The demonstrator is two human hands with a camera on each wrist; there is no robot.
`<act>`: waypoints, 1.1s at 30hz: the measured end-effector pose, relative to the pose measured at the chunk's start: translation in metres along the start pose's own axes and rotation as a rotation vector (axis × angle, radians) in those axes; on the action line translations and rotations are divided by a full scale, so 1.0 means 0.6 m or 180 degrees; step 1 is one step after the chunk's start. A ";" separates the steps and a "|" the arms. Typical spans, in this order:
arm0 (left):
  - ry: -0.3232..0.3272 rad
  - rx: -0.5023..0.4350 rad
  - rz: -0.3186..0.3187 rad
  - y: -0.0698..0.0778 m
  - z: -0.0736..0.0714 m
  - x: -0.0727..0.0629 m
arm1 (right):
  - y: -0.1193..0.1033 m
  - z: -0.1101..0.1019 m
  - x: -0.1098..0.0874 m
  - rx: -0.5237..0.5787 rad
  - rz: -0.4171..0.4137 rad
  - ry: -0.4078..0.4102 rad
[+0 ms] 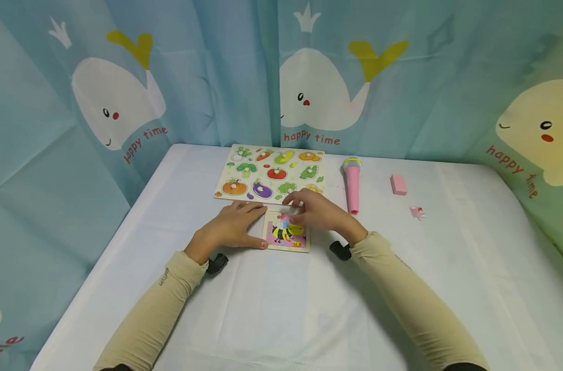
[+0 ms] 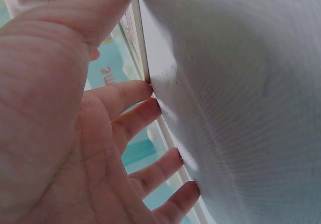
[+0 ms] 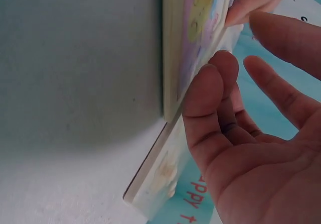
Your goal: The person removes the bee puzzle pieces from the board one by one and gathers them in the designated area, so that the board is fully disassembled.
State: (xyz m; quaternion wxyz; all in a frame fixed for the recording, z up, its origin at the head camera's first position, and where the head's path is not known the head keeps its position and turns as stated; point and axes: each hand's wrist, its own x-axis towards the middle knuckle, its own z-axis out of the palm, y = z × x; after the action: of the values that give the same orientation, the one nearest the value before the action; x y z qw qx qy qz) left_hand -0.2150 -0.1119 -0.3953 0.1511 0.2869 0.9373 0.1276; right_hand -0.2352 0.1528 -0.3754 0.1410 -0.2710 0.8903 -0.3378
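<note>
A small square wooden jigsaw puzzle [image 1: 288,239] with a bee on a pink ground lies flat on the white cloth. My left hand [image 1: 232,226] stands at its left side, thumb at the lower left edge and a fingertip by the upper left corner. In the left wrist view, the fingers [image 2: 130,118] are spread, their tips down near the cloth. Over the puzzle's upper right part hovers my right hand [image 1: 320,211], fingers loosely bent. Nothing shows between its thumb and fingers [image 3: 203,96] in the right wrist view. It hides the puzzle's upper right corner.
Just behind lies a vegetable knob-puzzle board [image 1: 258,175], partly under my right hand's outline. To the right are a pink toy microphone [image 1: 352,188], a pink block [image 1: 398,184] and a small pink piece [image 1: 418,213]. A whale-print curtain [image 1: 244,77] borders the table's back.
</note>
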 end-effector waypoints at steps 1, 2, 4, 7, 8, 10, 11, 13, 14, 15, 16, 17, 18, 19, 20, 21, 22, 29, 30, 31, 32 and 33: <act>0.0006 0.0004 0.0007 0.000 0.000 0.001 | -0.002 0.001 0.001 -0.0008 0.0004 -0.0012; 0.0008 0.0008 0.0012 0.000 0.000 0.001 | -0.002 0.003 0.002 -0.0030 -0.0008 -0.0020; 0.0008 0.0018 0.0012 -0.001 0.001 0.002 | -0.003 0.007 0.003 -0.0078 -0.0022 -0.0039; 0.0003 0.0022 0.0015 0.000 0.001 0.001 | -0.002 0.012 0.005 -0.0161 -0.0063 -0.0063; 0.0003 0.0021 0.0015 0.000 0.000 0.000 | -0.002 0.013 0.006 -0.0192 -0.0076 -0.0070; 0.0002 0.0021 0.0019 0.001 -0.001 0.000 | -0.002 0.015 0.007 -0.0246 -0.0107 -0.0076; 0.0001 0.0023 0.0020 0.001 -0.002 -0.001 | 0.000 0.017 0.008 -0.0271 -0.0131 -0.0078; -0.0001 0.0027 0.0018 0.002 -0.003 -0.002 | 0.000 0.019 0.010 -0.0327 -0.0176 -0.0074; -0.0003 0.0027 0.0020 0.002 -0.004 -0.002 | 0.000 0.019 0.010 -0.0354 -0.0199 -0.0068; -0.0007 0.0026 0.0019 0.002 -0.004 -0.002 | 0.000 0.020 0.011 -0.0381 -0.0230 -0.0064; -0.0010 0.0027 0.0017 0.002 -0.004 -0.003 | 0.001 0.020 0.012 -0.0407 -0.0258 -0.0065; -0.0010 0.0024 0.0013 0.002 -0.005 -0.003 | 0.001 0.020 0.013 -0.0420 -0.0281 -0.0071; -0.0008 0.0026 0.0011 0.002 -0.005 -0.003 | 0.000 0.020 0.014 -0.0431 -0.0297 -0.0080; -0.0003 0.0030 0.0007 0.001 -0.005 -0.002 | -0.001 0.020 0.014 -0.0432 -0.0314 -0.0093; 0.0003 0.0036 0.0006 0.001 -0.004 -0.002 | -0.001 0.020 0.015 -0.0428 -0.0318 -0.0110; 0.0009 0.0042 0.0005 0.001 -0.004 -0.002 | -0.002 0.020 0.016 -0.0429 -0.0316 -0.0125; 0.0013 0.0052 0.0005 0.000 -0.004 -0.002 | -0.002 0.020 0.017 -0.0432 -0.0312 -0.0142; 0.0030 0.0047 0.0021 0.001 -0.002 -0.002 | -0.007 0.018 0.022 -0.0427 -0.0133 -0.0285; 0.0032 0.0043 0.0022 0.001 -0.002 -0.002 | -0.008 0.017 0.022 -0.0432 -0.0124 -0.0299; 0.0026 0.0037 0.0021 0.002 -0.003 -0.002 | -0.008 0.017 0.022 -0.0434 -0.0124 -0.0306; 0.0026 0.0033 0.0024 0.002 -0.003 -0.003 | -0.008 0.017 0.022 -0.0435 -0.0128 -0.0308; 0.0027 0.0035 0.0028 0.003 -0.003 -0.003 | -0.007 0.017 0.023 -0.0437 -0.0137 -0.0311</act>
State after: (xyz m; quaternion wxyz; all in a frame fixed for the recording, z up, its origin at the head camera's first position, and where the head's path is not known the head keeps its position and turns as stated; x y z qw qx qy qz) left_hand -0.2132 -0.1117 -0.3927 0.1450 0.2913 0.9374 0.1244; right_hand -0.2400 0.1368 -0.3809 0.1580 -0.3152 0.8974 -0.2654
